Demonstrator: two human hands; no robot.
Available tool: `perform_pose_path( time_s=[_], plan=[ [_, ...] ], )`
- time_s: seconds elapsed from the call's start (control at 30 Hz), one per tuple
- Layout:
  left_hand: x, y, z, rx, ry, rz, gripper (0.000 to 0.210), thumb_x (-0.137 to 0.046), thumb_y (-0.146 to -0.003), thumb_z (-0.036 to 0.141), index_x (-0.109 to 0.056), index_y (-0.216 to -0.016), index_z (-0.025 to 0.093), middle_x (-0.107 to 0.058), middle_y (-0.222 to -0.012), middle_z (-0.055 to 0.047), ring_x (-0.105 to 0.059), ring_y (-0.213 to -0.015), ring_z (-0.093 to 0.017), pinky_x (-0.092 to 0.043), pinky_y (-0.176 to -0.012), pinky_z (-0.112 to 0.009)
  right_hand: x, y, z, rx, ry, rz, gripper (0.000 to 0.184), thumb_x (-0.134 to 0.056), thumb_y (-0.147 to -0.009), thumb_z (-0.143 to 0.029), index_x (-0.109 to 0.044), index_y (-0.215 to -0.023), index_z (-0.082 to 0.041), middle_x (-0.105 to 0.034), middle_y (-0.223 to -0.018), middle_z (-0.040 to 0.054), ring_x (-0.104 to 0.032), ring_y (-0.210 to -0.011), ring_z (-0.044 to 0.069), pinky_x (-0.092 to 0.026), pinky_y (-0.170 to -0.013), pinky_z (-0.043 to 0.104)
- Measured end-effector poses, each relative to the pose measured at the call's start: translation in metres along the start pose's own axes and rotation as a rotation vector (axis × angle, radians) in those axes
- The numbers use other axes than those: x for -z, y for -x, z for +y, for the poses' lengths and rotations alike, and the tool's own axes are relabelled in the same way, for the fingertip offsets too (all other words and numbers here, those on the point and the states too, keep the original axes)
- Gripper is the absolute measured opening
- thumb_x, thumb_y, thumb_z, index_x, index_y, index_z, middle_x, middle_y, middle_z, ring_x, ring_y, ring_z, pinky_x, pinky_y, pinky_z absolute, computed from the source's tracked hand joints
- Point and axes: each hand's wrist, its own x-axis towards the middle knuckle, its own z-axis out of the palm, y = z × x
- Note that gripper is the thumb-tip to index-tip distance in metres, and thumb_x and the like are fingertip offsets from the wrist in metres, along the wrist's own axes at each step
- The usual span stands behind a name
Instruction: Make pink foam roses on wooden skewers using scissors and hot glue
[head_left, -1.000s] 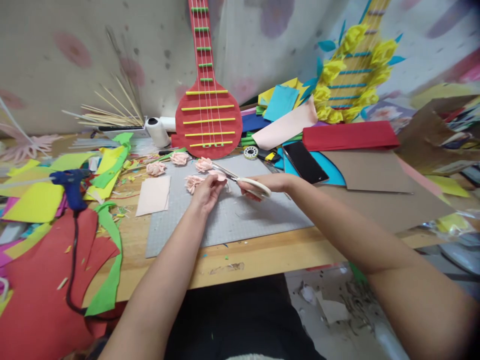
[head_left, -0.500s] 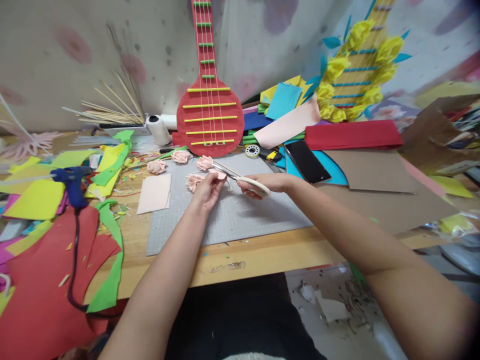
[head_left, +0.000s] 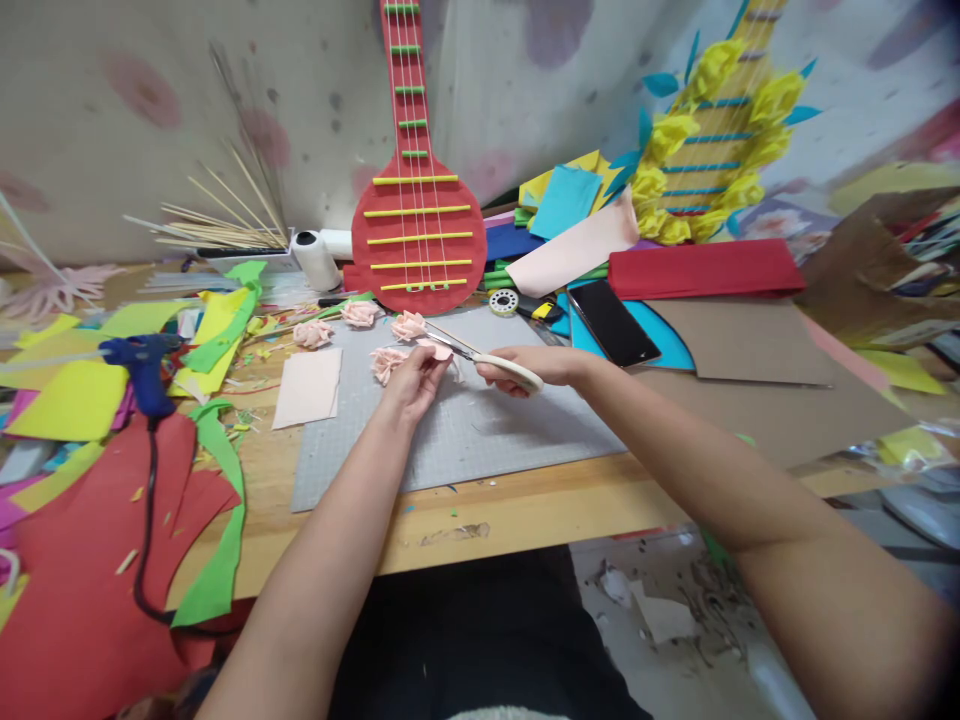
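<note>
Over the grey cutting mat point(head_left: 360, 470), my left hand point(head_left: 415, 385) pinches a small piece of pink paper point(head_left: 436, 349). My right hand point(head_left: 517, 370) is closed round the pale handles of a pair of scissors point(head_left: 465, 349). The blades point left, right by the pink piece and my left fingertips; whether they touch it I cannot tell. Pink paper flowers lie around the blade tips: one flower point(head_left: 409, 326) just beyond them, another flower point(head_left: 386, 365) beside my left hand. Two more sit further left, including a flower point(head_left: 313, 333) at the mat's edge.
Pink paper squares point(head_left: 307, 388) overlap the mat's left edge. A blue glue gun point(head_left: 146, 365) with a cord stands among coloured scraps on the left. Behind the mat leans a red paper lute point(head_left: 420, 240). A phone point(head_left: 613, 322) and a red roll point(head_left: 705, 269) lie to the right.
The scissors and my right hand have shifted very slightly to the right. My left hand keeps its pinch on the pink piece in nearly the same place.
</note>
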Motion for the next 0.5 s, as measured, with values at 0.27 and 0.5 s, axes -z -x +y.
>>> perform_pose_path(
  time_s=[0.27, 0.5],
  plan=[
    [0.0023, -0.0013, 0.0016, 0.006, -0.064, -0.046, 0.021, -0.049, -0.073, -0.001, -0.054, -0.056, 0.011, -0.058, -0.055, 0.0, -0.057, -0.055, -0.005, -0.053, -0.064, -0.016, 0.0027, 0.0031, 0.0007, -0.009, 0.051, 0.005, 0.044, -0.059, -0.073, -0.056, -0.04, -0.07, -0.017, -0.036, -0.05, -0.0073, -0.035, -0.04, 0.003, -0.028, -0.037, 0.017],
    [0.0019, 0.0012, 0.0018, 0.018, -0.127, -0.065, 0.019, -0.049, -0.073, 0.0, -0.056, -0.058, 0.009, -0.06, -0.056, -0.001, -0.058, -0.055, -0.006, -0.052, -0.061, -0.015, 0.0052, 0.0062, 0.0057, 0.01, 0.065, -0.021, 0.046, -0.058, -0.071, -0.059, -0.039, -0.067, -0.017, -0.035, -0.048, -0.0078, -0.035, -0.039, 0.003, -0.03, -0.038, 0.017]
  ],
)
